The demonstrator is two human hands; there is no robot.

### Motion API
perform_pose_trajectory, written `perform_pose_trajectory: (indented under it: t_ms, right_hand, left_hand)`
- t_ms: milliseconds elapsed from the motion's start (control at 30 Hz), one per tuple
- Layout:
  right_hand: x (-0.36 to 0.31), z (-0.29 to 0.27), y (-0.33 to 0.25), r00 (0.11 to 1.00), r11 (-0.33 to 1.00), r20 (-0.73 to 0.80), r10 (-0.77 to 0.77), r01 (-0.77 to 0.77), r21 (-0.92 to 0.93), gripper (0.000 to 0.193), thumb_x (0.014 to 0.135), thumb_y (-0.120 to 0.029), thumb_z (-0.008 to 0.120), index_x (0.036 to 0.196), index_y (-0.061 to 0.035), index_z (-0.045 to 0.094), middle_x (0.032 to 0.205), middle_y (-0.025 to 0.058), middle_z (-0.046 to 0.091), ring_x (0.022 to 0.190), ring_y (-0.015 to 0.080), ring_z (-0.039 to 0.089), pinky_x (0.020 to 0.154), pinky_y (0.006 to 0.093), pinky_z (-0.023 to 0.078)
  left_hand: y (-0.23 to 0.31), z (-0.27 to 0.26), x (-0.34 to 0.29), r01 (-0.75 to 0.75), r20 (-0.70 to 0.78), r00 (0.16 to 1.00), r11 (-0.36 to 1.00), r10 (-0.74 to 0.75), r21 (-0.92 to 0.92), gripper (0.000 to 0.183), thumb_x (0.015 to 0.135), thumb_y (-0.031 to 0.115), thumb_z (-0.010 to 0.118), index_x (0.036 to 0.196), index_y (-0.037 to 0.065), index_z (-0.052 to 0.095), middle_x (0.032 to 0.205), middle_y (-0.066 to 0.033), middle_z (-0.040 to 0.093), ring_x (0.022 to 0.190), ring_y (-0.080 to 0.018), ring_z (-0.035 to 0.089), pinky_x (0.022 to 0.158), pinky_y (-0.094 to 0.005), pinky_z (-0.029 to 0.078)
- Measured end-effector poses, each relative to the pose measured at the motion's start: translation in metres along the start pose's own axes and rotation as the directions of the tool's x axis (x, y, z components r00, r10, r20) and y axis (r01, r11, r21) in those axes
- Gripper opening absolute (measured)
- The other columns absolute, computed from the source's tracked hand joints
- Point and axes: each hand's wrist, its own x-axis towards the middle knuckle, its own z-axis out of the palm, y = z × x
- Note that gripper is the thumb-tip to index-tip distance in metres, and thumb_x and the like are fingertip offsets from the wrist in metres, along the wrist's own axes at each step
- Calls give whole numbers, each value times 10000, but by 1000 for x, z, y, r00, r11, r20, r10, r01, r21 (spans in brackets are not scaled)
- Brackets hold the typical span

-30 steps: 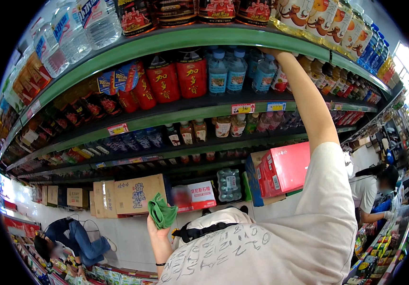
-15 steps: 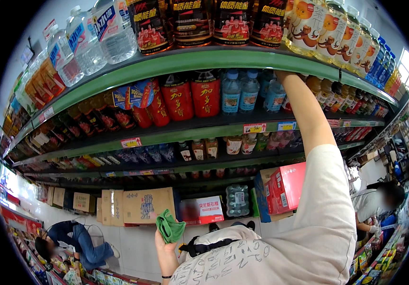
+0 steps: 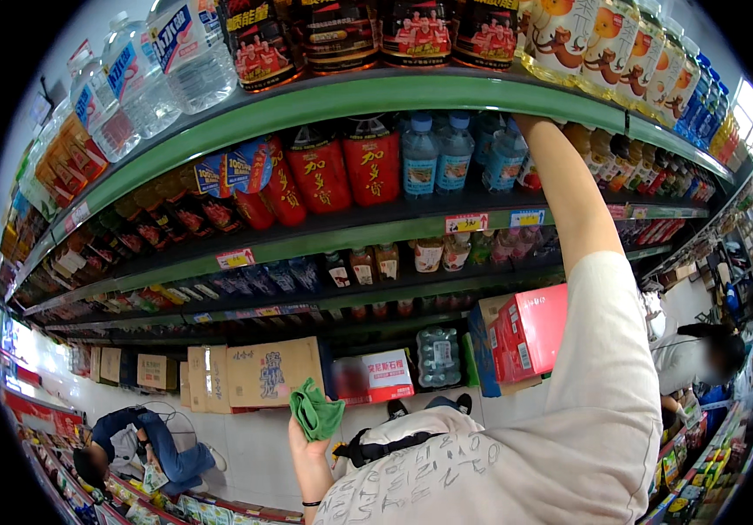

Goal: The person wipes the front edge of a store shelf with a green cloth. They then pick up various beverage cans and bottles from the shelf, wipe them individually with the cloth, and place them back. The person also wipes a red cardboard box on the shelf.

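Observation:
My left hand (image 3: 304,444) is closed around a crumpled green cloth (image 3: 317,411), held low in front of my body. My right arm stretches up and forward into the shelf row below the top shelf. There my right hand (image 3: 529,127) passes behind the green edge of the top shelf (image 3: 376,98), so its fingers are hidden. Closest to it stands a clear bottle with a blue label (image 3: 502,168), just left of my wrist. Two similar blue-capped bottles (image 3: 454,162) stand further left, beside large red bottles (image 3: 371,166).
Large dark-labelled bottles (image 3: 416,31) and clear water bottles (image 3: 191,57) line the top shelf. Below the shelves sit cardboard boxes (image 3: 276,372), a red carton (image 3: 529,328) and a wrapped bottle pack (image 3: 437,357). One person (image 3: 162,446) crouches at lower left; another (image 3: 687,354) is at right.
The view has shifted slightly, with the top shelf sitting higher. My right arm stays reached into the shelf, and the green cloth remains in my left hand. The crouching person has moved a little.

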Motion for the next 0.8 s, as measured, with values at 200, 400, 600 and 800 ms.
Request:
perform_pose_trajectory:
  t_ms: [200,400,600,800]
  right_hand:
    - [0,-2,-2,999,999,-31,-15,16,43,519,969,-520,479,1342,-163,530,1297,87,593,1184,296,563,1021,444,450]
    - [-3,-5,-6,998,996,-55,-32,36,83,517,966,-520,489,1333,-159,538,1283,90,599,1169,296,569,1010,443,455]
    - [1,0,-18,995,990,-91,-50,62,127,516,963,-520,499,1324,-155,546,1268,92,606,1155,296,576,999,441,461]
    - [2,2,-24,993,986,-104,-49,65,155,514,960,-520,509,1315,-151,554,1253,94,612,1140,297,583,988,440,466]
  left_hand:
    - [-1,0,3,39,-2,999,999,-39,8,308,990,259,501,1180,71,653,1131,-108,682,1021,-332,633,959,-539,504]
    - [0,-4,6,5,-13,1000,1000,-4,28,310,985,269,506,1161,65,659,1102,-119,684,1022,-334,633,952,-550,506]
    - [-1,0,4,23,28,999,1000,-23,19,303,982,271,509,1109,51,672,1062,-143,688,1005,-341,640,945,-553,511]
    - [-2,-1,1,19,67,998,1000,-19,4,300,982,271,513,1114,53,672,1071,-136,690,1010,-344,641,947,-553,513]
